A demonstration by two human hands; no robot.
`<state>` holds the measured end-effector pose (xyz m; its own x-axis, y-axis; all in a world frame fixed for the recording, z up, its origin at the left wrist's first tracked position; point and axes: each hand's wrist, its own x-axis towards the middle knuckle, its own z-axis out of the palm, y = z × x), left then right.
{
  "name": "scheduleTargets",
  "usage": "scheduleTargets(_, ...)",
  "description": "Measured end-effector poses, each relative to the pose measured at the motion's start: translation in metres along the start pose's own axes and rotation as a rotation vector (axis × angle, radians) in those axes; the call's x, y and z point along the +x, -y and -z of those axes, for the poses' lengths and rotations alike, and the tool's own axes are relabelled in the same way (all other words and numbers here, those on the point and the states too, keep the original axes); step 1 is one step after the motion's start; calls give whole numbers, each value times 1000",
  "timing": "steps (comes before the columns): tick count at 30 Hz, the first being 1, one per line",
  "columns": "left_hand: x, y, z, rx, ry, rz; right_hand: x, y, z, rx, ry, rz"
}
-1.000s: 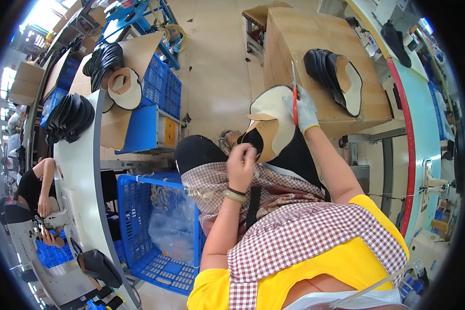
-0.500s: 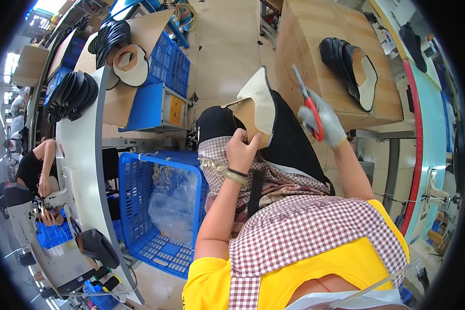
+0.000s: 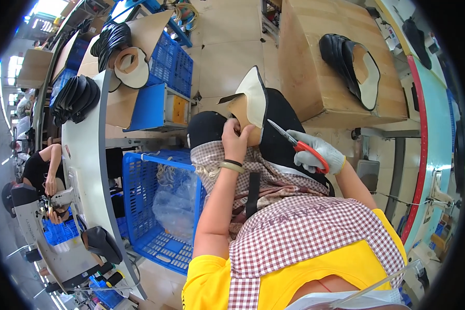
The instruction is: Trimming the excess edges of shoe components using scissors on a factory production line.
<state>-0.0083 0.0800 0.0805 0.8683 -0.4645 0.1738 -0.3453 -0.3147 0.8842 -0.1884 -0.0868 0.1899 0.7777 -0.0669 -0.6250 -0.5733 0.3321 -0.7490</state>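
Observation:
My left hand (image 3: 237,139) pinches the lower edge of a shoe upper (image 3: 255,101), cream and tan with a dark edge, above my lap. The upper's pointed end stands up away from me. In my gloved right hand (image 3: 321,153) is a pair of scissors (image 3: 307,148) with red handles. Their blades point up and left toward the upper but stay apart from it. The blades look closed or nearly so.
A cardboard box (image 3: 341,67) at the right bears a stack of black shoe uppers (image 3: 341,57). On the left are a blue crate (image 3: 134,217) holding clear plastic bags, a white table (image 3: 85,155) with more uppers (image 3: 76,98), and another person's hand (image 3: 50,184) at a sewing machine.
The scissors have come down and their blades have swung left toward the upper. My left hand and the upper have shifted slightly left, and the upper has turned a little.

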Motion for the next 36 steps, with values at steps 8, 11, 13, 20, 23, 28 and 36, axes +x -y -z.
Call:
scheduleTargets(8, -5, -5, 7, 388, 91, -471, 2, -6, 3, 52, 92, 12)
scheduleTargets(11, -1, -1, 8, 427, 186, -598, 4, -16, 7, 65, 100, 11)
scheduleTargets(13, 5, -3, 11, 488, 281, -693, 5, -20, 10, 77, 112, 30)
scheduleTargets(20, 9, -11, 5, 618, 321, -757, 17, -29, 16, 191, 201, -2)
scheduleTargets(23, 8, -15, 3, 494, 153, -791, 16, -25, 12, 181, 215, 28)
scheduleTargets(28, 1, -17, -2, 380, 35, -654, 23, -22, 10, 208, 195, -25)
scheduleTargets(36, 1, -8, -2, 352, -3, -705, 26, -3, 7, 200, 185, -99)
